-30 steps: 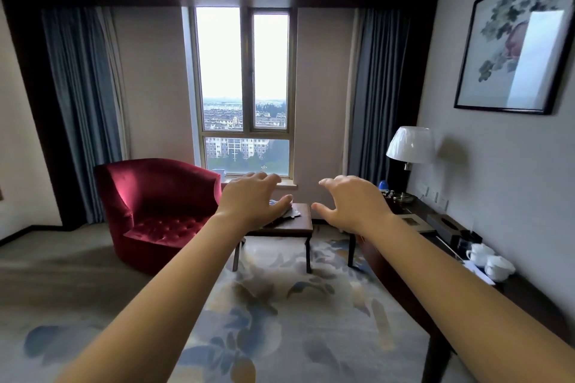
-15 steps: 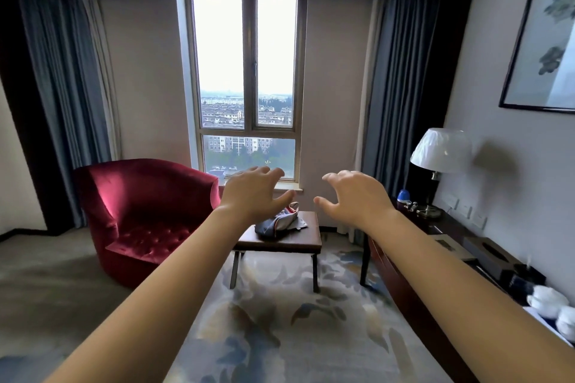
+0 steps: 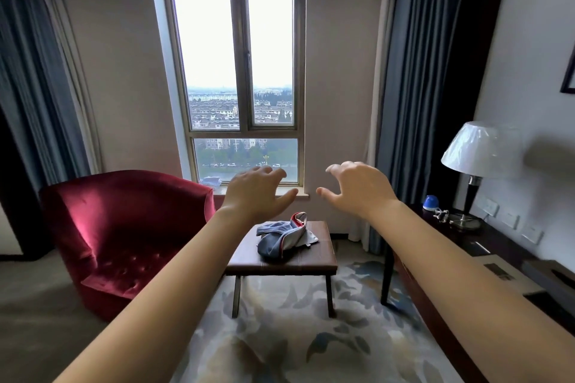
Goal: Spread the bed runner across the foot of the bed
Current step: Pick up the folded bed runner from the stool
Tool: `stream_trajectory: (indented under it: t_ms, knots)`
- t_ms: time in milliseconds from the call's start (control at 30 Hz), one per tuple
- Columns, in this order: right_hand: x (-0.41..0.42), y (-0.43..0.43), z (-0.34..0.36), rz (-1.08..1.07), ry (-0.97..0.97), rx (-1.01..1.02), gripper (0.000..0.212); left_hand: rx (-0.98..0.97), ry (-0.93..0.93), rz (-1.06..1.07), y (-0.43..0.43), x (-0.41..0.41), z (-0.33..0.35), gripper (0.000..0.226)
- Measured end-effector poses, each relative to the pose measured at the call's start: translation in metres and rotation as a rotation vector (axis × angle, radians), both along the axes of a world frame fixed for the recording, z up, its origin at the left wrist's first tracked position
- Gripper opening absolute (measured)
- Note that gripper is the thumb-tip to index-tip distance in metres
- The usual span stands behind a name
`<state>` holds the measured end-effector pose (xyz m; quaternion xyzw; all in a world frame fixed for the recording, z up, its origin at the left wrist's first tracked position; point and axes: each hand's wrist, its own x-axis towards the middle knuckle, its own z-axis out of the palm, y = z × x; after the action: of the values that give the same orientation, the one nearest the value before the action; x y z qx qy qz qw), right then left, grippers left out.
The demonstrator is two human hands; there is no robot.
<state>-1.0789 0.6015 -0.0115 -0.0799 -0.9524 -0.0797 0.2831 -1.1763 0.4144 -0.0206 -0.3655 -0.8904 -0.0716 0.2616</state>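
Note:
A folded blue-grey cloth with red and white trim (image 3: 284,238), possibly the bed runner, lies bunched on a small dark wooden table (image 3: 314,263). Both my arms stretch forward above it. My left hand (image 3: 255,193) hovers above and behind the cloth, fingers loosely spread, holding nothing. My right hand (image 3: 354,188) hovers to the right at the same height, fingers relaxed and slightly bent, also empty. Neither hand touches the cloth. No bed is in view.
A red velvet armchair (image 3: 124,233) stands left of the table. A dark desk (image 3: 485,261) along the right wall carries a white-shaded lamp (image 3: 479,152) and a small blue object (image 3: 431,203). A window (image 3: 242,71) with blue curtains is ahead. Patterned carpet (image 3: 295,336) covers the floor.
The view has moved closer to the table and turned left; the folded cloth, earlier hidden behind my left hand, now shows below both hands. Both hands stay raised and empty.

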Motion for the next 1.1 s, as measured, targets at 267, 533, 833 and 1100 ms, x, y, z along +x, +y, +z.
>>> stream_trajectory:
  t_ms: [267,533,833,1100]
  knots:
    - [-0.137,0.072,-0.001,0.032,0.001,-0.004,0.055,0.006,0.003,0.006,0.074,-0.133,-0.003,0.053]
    - [-0.277,0.163,0.008,0.062,-0.006,0.022,0.057,0.027,0.027,0.063,0.154,-0.262,0.005,0.054]
    - [-0.408,0.237,-0.003,0.078,-0.020,0.001,0.055,0.026,0.044,0.079,0.228,-0.385,0.002,0.054]
    - [-0.533,0.283,-0.019,0.052,-0.055,-0.010,0.053,0.026,0.012,0.071,0.275,-0.508,-0.010,0.052]
